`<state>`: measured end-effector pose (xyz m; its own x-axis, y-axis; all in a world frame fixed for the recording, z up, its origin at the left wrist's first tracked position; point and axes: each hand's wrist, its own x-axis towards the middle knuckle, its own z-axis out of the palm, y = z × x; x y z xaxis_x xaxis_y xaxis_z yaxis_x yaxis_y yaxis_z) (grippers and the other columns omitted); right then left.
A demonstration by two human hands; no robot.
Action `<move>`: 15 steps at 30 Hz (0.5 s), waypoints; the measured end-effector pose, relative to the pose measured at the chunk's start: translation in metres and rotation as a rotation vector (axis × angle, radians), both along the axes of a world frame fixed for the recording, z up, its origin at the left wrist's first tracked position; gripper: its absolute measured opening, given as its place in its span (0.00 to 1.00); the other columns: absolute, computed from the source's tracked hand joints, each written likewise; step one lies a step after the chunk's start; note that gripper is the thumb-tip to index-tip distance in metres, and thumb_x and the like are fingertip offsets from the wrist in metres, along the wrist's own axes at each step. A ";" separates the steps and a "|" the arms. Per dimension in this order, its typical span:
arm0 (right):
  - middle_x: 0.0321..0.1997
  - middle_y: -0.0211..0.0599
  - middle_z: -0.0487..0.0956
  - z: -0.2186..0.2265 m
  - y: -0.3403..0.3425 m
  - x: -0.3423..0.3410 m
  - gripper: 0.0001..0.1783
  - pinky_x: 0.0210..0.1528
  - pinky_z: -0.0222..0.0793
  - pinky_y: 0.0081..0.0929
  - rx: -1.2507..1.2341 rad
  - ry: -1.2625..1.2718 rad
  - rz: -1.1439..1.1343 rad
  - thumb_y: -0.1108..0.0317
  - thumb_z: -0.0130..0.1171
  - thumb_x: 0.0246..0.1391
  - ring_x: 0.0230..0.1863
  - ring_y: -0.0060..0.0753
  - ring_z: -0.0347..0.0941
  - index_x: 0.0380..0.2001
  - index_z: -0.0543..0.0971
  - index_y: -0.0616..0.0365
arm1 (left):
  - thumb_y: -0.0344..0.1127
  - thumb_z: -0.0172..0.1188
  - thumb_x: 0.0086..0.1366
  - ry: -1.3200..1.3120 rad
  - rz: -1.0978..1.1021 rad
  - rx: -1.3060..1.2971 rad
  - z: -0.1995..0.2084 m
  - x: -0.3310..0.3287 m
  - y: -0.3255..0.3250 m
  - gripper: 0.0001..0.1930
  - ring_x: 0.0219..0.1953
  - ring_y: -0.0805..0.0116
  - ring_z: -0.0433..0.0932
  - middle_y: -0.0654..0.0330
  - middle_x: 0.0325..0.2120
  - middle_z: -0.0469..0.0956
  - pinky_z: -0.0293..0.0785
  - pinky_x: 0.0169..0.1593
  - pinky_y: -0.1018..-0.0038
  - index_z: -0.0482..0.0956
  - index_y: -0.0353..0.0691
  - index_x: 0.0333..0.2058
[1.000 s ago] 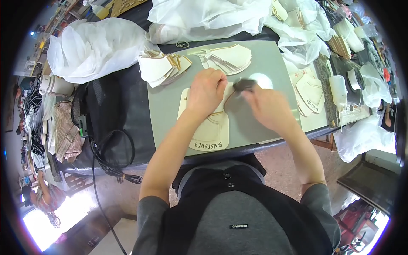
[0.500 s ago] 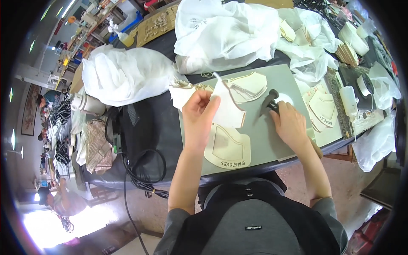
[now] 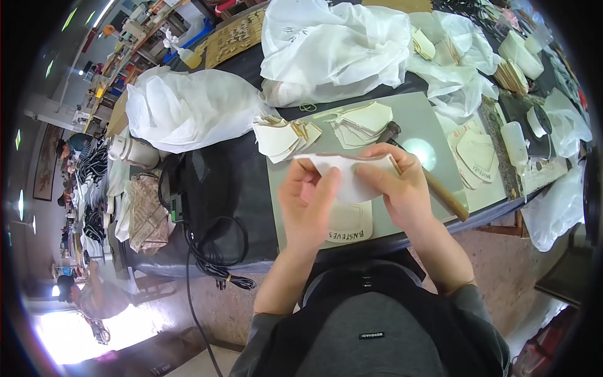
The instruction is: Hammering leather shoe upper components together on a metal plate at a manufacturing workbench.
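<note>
Between my left hand [image 3: 306, 204] and my right hand [image 3: 405, 188] is a white cut piece [image 3: 359, 187] with a brownish upper edge. Both hands pinch it, thumbs on its near face, above the grey-green board [image 3: 294, 188]. Below the hands lies a cream pattern template [image 3: 352, 226] with dark lettering, partly covered by them. A hammer [image 3: 446, 196] with a wooden handle rests on the board beyond and beside my right hand, which hides part of it. Two stacks of cut pieces lie farther back, a left stack [image 3: 276, 139] and a right stack [image 3: 367, 122].
Large white bags [image 3: 336, 50] line the table's far side. More templates [image 3: 472, 154] lie right of the board, near a white squeeze bottle [image 3: 515, 146]. A coiled black cable [image 3: 217, 261] hangs over the front edge at left. Another person [image 3: 103, 292] is at far left.
My right hand has let go of the hammer, which now lies on the board, and has moved left to take the white piece. My left hand has lowered and turned the piece.
</note>
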<state>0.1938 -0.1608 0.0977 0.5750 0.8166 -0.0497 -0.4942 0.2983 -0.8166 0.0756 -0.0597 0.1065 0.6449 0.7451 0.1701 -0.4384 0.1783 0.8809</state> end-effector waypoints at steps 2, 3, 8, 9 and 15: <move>0.34 0.32 0.83 0.003 -0.002 -0.002 0.11 0.38 0.73 0.18 -0.015 -0.108 0.016 0.72 0.67 0.55 0.34 0.16 0.76 0.41 0.81 0.64 | 0.26 0.60 0.68 0.123 -0.080 0.048 0.014 -0.005 0.007 0.04 0.33 0.84 0.71 0.66 0.32 0.77 0.67 0.38 0.83 0.77 0.34 0.40; 0.34 0.31 0.83 0.004 -0.004 -0.004 0.10 0.37 0.72 0.18 -0.052 -0.179 0.009 0.72 0.66 0.55 0.34 0.16 0.76 0.40 0.82 0.64 | 0.28 0.60 0.69 0.117 -0.077 0.090 0.008 -0.004 0.011 0.05 0.31 0.85 0.70 0.67 0.30 0.78 0.66 0.36 0.83 0.80 0.33 0.40; 0.34 0.31 0.83 0.006 -0.007 -0.005 0.11 0.38 0.72 0.18 -0.080 -0.229 0.024 0.71 0.66 0.56 0.35 0.16 0.77 0.41 0.81 0.65 | 0.28 0.60 0.69 0.157 0.026 0.244 0.011 -0.004 0.007 0.05 0.28 0.85 0.69 0.69 0.27 0.77 0.65 0.34 0.83 0.80 0.32 0.37; 0.35 0.32 0.83 0.004 -0.005 -0.005 0.11 0.39 0.72 0.18 -0.026 -0.131 0.037 0.69 0.63 0.59 0.36 0.17 0.77 0.41 0.82 0.65 | 0.28 0.60 0.69 0.126 0.031 0.145 0.010 -0.003 0.006 0.05 0.27 0.85 0.69 0.69 0.26 0.76 0.65 0.33 0.83 0.80 0.31 0.37; 0.36 0.31 0.83 -0.005 0.001 0.001 0.20 0.40 0.72 0.19 -0.003 0.006 0.031 0.57 0.49 0.70 0.36 0.18 0.78 0.44 0.81 0.64 | 0.27 0.58 0.69 0.159 -0.083 0.259 -0.003 -0.010 0.019 0.08 0.32 0.80 0.74 0.60 0.33 0.80 0.68 0.38 0.82 0.81 0.28 0.42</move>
<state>0.1945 -0.1601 0.0930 0.5493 0.8337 -0.0562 -0.5083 0.2801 -0.8144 0.0659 -0.0405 0.1031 0.7357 0.6336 0.2393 -0.2850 -0.0309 0.9580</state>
